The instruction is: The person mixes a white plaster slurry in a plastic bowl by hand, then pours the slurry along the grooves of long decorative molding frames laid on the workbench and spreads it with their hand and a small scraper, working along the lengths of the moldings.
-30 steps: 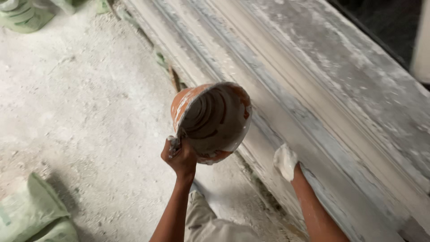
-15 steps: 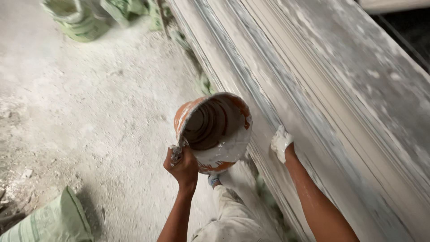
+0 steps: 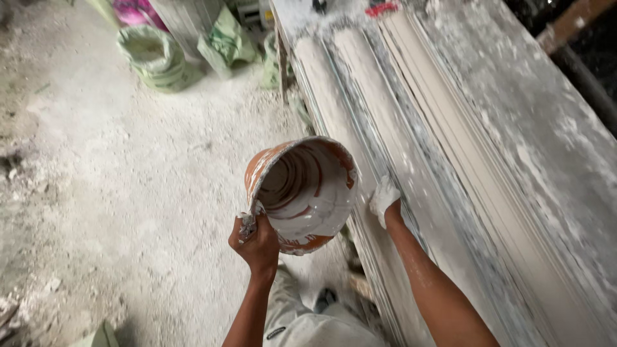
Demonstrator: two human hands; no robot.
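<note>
The bucket (image 3: pixel 302 193) now tips further toward the long bench (image 3: pixel 546 167) than half a second ago, and sacks (image 3: pixel 157 54) have come into view. The left hand (image 3: pixel 257 241) grips its rim tightly, holding it in the air. It looks heavy with wet plaster and slippery, best gripped at the rim. The right hand (image 3: pixel 384 198), coated white, lies flat on the moulding (image 3: pixel 360 96).
</note>
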